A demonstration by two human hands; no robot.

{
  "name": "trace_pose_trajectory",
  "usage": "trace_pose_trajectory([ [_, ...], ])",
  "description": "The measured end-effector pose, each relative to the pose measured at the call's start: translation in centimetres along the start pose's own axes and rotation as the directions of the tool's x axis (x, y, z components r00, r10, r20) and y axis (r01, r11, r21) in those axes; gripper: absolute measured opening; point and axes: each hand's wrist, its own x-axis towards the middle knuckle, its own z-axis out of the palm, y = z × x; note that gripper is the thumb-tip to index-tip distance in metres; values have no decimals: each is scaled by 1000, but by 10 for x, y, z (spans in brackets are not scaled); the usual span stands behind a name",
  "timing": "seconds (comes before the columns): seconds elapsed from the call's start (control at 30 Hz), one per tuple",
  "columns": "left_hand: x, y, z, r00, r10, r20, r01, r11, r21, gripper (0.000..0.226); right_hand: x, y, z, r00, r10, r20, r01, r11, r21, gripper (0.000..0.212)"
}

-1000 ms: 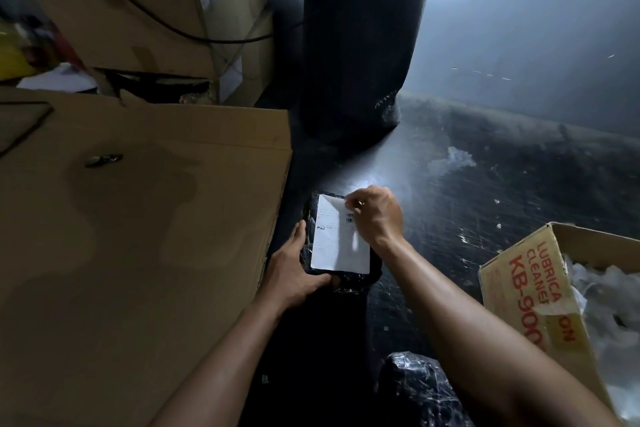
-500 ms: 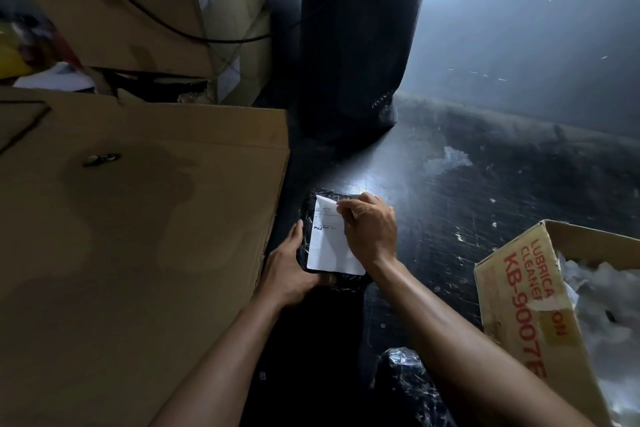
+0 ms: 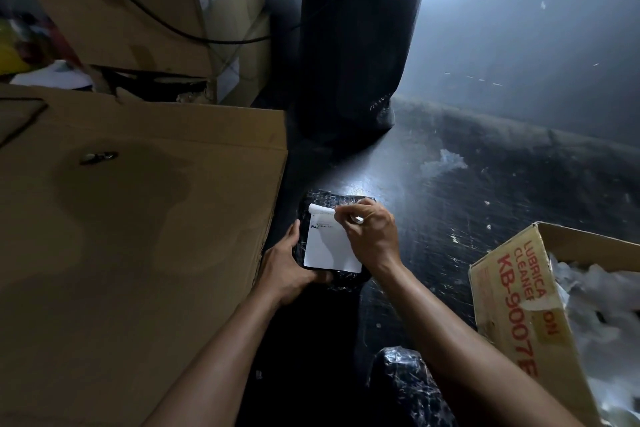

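A small parcel wrapped in black bubble wrap point(image 3: 337, 199) lies on the dark floor in the middle of the view. A white label point(image 3: 329, 248) covers its top, and the label's far edge curls upward. My left hand point(image 3: 289, 269) grips the parcel's near left corner, thumb along its left side. My right hand point(image 3: 370, 236) pinches the label's far edge between thumb and fingers.
A large flat cardboard box point(image 3: 131, 236) fills the left. A tall roll of black bubble wrap point(image 3: 353, 45) stands behind the parcel. An open carton with red lettering point(image 3: 516, 291) holds white packing at the right. Another black-wrapped parcel point(image 3: 408, 385) lies near my right forearm.
My right hand has slid leftward along the label's far edge, and that edge now curls up from the parcel. My left hand has kept its hold.
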Motion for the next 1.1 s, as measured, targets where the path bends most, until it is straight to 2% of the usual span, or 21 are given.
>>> trace_pose_trajectory([
  [0.6,2,-2,4,1000,-15,-9,15,999,-51,134,-12,-18,-9,999,-28,18,28,1000,-2,5],
  [0.97,7,-6,4,1000,-12,-1,12,999,-45,134,-29,-28,-15,995,-52,-86,57,997,56,5],
  [1.1,9,-7,4,1000,-4,5,4,1000,-31,134,-30,-36,-23,997,-70,-44,72,996,45,7],
])
